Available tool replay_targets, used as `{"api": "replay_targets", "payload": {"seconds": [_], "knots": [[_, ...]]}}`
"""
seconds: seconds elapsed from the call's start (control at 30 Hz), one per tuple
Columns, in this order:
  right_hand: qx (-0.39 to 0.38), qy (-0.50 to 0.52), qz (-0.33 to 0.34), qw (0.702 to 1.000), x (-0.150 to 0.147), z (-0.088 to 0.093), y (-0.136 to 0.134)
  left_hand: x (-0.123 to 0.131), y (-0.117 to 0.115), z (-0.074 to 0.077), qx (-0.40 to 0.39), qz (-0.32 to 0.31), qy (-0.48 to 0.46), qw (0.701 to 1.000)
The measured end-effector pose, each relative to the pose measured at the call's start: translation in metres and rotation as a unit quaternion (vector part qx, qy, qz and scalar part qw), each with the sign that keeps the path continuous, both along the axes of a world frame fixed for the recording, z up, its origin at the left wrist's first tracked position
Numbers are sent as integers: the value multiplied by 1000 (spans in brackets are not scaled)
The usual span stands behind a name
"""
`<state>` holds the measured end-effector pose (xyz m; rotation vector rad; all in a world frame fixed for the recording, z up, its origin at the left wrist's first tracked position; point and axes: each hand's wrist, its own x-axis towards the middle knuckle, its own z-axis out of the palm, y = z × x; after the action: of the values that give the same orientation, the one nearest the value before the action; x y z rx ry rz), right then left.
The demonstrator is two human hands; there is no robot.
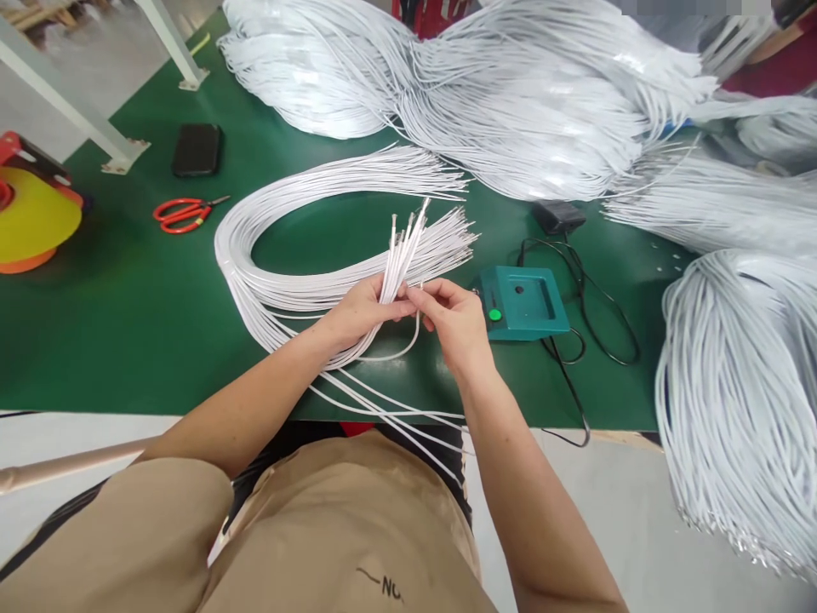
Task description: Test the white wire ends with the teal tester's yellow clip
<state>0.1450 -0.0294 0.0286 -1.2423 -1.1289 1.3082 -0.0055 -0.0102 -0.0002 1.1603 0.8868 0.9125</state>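
Observation:
My left hand [367, 311] is closed around a small bunch of white cables [402, 253], whose ends stick up past my fingers. Beside it, the fingertips of my right hand [452, 317] pinch a single white cable [417, 328] that bends down in a loop. Both hands nearly touch. Under and behind them lies a larger bundle of white cables [234, 230], curved in a U on the green table, with its ends pointing right. A few loose cables [396, 411] trail over the table's front edge towards my lap.
Right of my hands sits a teal device [528, 323] with a green button and a black cord [616, 336]. Red-handled scissors [182, 214], a black box [197, 150] and a yellow tape reel [38, 217] are on the left. Big cable heaps [523, 111] fill the back; another bundle [721, 383] hangs over the right edge.

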Motion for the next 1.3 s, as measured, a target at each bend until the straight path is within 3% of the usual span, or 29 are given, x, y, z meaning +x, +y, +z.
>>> {"api": "replay_targets", "payload": {"seconds": [0.13,0.33,0.6,0.77,0.87,1.03,1.3], "knots": [[-50,51,31,997,0,-2,0,-1,1,-1,6,-25,-5,1000],[-67,84,7,994,3,-3,0,1,-2,4,5,-48,-10,999],[-43,105,-26,993,3,-6,-2,3,-5,4,52,16,50,997],[-144,274,27,951,6,-6,-2,4,-6,1,37,1,39,999],[-179,314,26,932,3,-7,-4,6,-8,2,23,-3,15,1000],[-174,289,-15,941,-2,-13,-7,7,-8,1,25,18,8,999],[-39,106,-32,993,3,-8,-9,9,-9,1,67,-9,-5,998]]}}
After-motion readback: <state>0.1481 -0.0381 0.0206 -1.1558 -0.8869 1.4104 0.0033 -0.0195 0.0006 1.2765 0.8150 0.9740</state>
